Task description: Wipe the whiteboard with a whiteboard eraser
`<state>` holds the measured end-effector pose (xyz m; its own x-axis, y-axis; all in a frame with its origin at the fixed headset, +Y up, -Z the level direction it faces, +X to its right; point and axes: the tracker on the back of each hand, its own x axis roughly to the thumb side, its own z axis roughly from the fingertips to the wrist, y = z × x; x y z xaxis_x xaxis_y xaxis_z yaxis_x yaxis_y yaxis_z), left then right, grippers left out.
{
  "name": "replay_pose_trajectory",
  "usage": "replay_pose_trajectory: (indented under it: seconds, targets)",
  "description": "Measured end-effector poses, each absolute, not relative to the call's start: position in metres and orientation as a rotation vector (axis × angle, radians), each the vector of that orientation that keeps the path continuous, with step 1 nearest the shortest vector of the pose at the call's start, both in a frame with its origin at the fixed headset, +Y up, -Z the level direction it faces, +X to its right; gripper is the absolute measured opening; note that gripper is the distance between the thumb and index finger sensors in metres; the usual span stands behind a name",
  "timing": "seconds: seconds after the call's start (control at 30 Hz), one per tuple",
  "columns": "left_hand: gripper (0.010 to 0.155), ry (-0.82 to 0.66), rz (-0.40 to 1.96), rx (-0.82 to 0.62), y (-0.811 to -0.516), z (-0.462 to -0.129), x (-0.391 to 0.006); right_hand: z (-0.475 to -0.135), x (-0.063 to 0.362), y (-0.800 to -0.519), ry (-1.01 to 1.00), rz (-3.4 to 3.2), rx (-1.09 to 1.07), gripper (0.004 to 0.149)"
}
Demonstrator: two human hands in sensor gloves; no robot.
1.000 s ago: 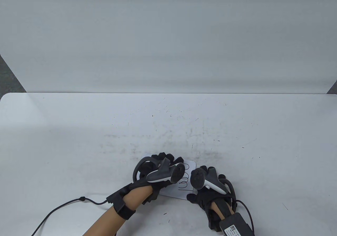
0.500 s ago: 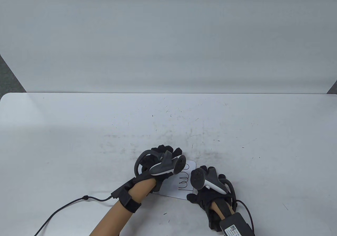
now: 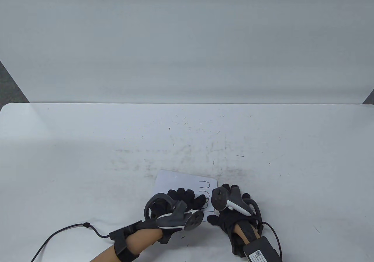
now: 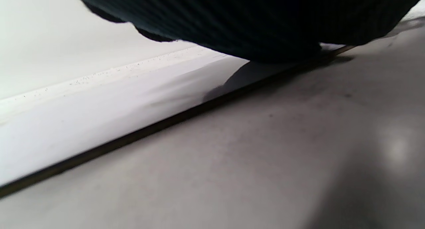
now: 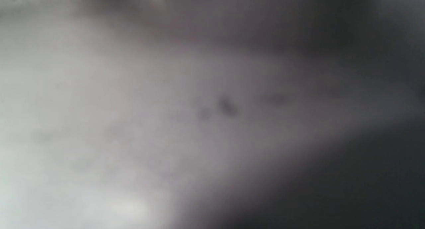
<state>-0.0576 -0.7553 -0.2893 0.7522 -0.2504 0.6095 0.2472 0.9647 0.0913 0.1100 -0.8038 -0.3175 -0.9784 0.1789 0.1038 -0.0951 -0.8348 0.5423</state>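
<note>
Whiteboard (image 3: 181, 183) shows clean on its far part since your left hand (image 3: 181, 202) pulled nearer; loops (image 3: 204, 184) remain; finger state of both hands unclear.

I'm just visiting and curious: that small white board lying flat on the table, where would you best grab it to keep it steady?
Hold the whiteboard at its bare far-left corner, coming from the left. It lies flat and thin, so pressing down suits better than pinching. The right hand sits at its right edge.
</note>
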Motion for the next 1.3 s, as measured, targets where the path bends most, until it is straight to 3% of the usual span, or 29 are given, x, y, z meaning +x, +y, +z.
replay_pose_trajectory:
  seconds: [0.33, 0.5, 0.63, 0.83, 0.97, 1.13, 1.3]
  targets:
    - [0.075, -0.513, -0.203, -0.114, -0.753, -0.343, -0.047, -0.317, 0.110, -0.805, 0.838, 2.856, 0.227, 0.088]
    - [0.075, -0.447, -0.257, -0.110, -0.751, -0.381, -0.031, -0.317, 0.110, -0.805, 0.840, 2.855, 0.226, 0.088]
    - [0.075, -0.421, -0.239, -0.109, -0.752, -0.393, -0.027, -0.317, 0.110, -0.805, 0.845, 2.855, 0.224, 0.088]
    - [0.077, -0.487, -0.352, -0.112, -0.756, -0.374, -0.029, -0.317, 0.111, -0.804, 0.858, 2.853, 0.221, 0.087]
    - [0.078, -0.534, -0.286, -0.171, -0.756, -0.355, -0.038, -0.317, 0.111, -0.804, 0.865, 2.851, 0.218, 0.087]
    - [0.079, -0.669, -0.259, -0.027, -0.752, -0.314, -0.053, -0.317, 0.111, -0.804, 0.869, 2.852, 0.219, 0.087]
    - [0.077, -0.674, -0.167, -0.060, -0.751, -0.294, -0.063, -0.318, 0.111, -0.804, 0.863, 2.852, 0.220, 0.087]
